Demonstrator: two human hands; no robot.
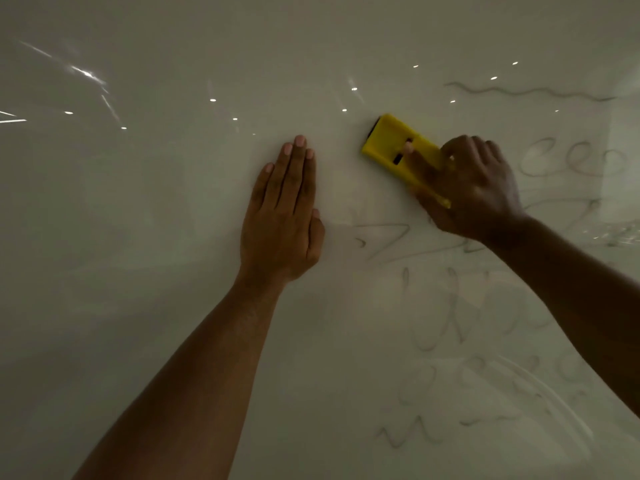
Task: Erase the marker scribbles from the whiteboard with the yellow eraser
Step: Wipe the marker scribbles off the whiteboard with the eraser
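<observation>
Eraser (394, 143) is gripped by right hand (474, 188); left hand (282, 216) lies flat, fingers straight, on board (138, 237). Firm overlapping strokes are advised across scribbles (450, 306) lower right.

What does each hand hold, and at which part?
The right hand grips the yellow eraser at its lower end, one finger lying along its back. The left hand holds nothing; it lies flat on the whiteboard.

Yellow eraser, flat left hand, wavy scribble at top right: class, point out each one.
yellow eraser (388, 140), head view, on its bare upper end
left hand (282, 216), head view, on the back of the hand
wavy scribble (526, 91), head view, on the middle of the line
</observation>
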